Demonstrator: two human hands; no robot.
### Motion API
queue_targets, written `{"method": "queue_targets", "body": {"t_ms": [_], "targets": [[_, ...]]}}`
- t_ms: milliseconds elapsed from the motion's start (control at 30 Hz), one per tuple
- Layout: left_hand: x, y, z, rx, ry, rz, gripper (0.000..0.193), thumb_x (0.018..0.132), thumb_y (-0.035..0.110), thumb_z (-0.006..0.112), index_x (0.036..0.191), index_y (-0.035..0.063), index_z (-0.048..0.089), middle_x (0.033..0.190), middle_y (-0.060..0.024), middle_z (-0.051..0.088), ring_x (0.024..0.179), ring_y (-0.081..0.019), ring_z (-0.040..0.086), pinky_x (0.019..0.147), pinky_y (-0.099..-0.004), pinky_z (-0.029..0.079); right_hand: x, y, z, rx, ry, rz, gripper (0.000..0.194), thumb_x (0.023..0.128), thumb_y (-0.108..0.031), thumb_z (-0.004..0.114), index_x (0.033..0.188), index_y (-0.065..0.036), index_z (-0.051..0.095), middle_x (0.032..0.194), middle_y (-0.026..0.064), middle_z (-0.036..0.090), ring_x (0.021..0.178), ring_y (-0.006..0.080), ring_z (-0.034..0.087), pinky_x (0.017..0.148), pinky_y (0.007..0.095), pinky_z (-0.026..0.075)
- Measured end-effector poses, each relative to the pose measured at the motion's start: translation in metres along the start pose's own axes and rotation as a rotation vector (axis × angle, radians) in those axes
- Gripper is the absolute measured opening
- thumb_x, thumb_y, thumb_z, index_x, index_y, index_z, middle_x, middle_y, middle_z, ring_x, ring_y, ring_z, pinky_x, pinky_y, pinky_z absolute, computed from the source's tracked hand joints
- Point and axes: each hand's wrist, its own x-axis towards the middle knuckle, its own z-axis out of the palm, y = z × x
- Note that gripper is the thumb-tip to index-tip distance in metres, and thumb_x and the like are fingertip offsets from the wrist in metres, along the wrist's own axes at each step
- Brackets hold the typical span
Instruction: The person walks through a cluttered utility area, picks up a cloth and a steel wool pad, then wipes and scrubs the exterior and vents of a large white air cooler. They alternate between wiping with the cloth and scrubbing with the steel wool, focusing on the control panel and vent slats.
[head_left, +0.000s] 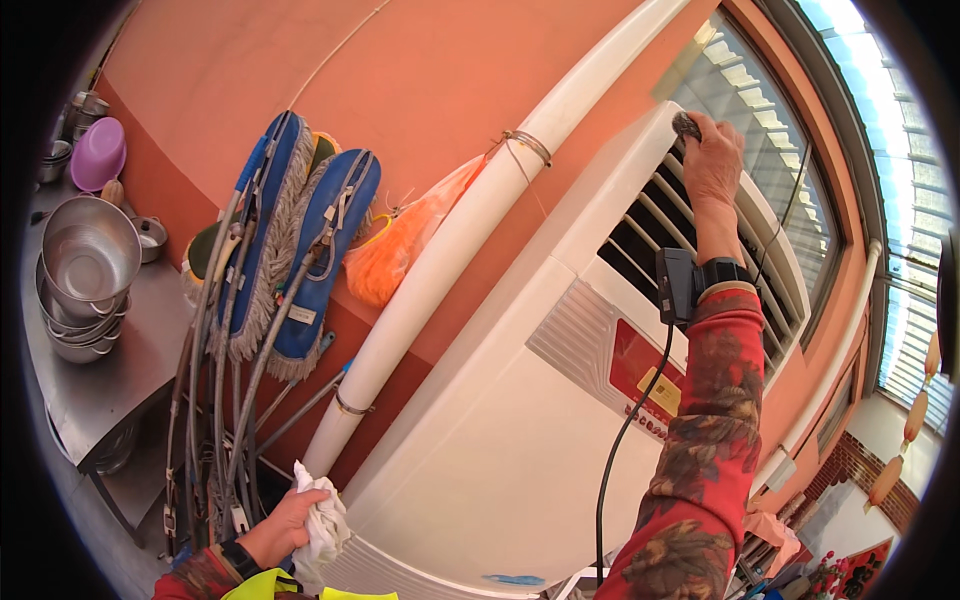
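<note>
A tall white floor-standing air conditioner (480, 427) fills the middle, with dark louvred vents (645, 225) near its top and a red panel (637, 360) below them. My right hand (712, 157) reaches up to its top edge, fingers closed on a dark grey scouring pad (685, 126), which touches the casing's upper corner. Low down, beside the unit's left side, my left hand (289, 525) grips a crumpled white cloth (322, 521). A black device with a cable (675, 285) is strapped at my right wrist.
Left of the unit run a white pipe (450, 277) and a hanging orange bag (405, 247). Several mops with blue heads (322, 240) lean on the wall. Metal pots (90, 255) and a purple basin (99, 154) stand on a steel table (142, 360). A window (750, 97) is behind the unit.
</note>
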Motion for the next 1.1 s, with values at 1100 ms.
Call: {"method": "queue_targets", "body": {"t_ms": [1100], "targets": [[0.039, -0.013, 0.018, 0.081, -0.099, -0.046, 0.013, 0.090, 0.009, 0.057, 0.102, 0.0029, 0.055, 0.091, -0.0163, 0.064, 0.082, -0.0314, 0.066, 0.075, -0.0477, 0.057, -0.008, 0.126, 0.005, -0.224, -0.164, 0.509, 0.030, 0.080, -0.028, 0.070, 0.109, -0.019, 0.070, 0.106, 0.0128, 0.069, 0.104, 0.0313, 0.062, 0.093, 0.0405, 0.048]]}}
